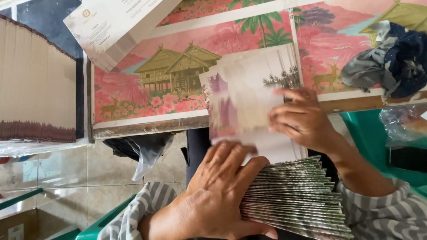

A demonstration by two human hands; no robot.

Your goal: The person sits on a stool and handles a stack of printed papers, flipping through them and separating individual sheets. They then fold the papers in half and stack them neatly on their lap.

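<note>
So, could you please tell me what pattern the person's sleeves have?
Grey and white stripes, on both sleeves, seen in the head view.

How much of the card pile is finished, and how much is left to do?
Done: hard to tell; a big row of cards stands packed at the left, perhaps finished. In hand: the right hand moves one blurred card over the printed sheets, while the left hand steadies a fanned stack of folded cards. Left: that stack looks thick, so plenty seems to remain.
</note>
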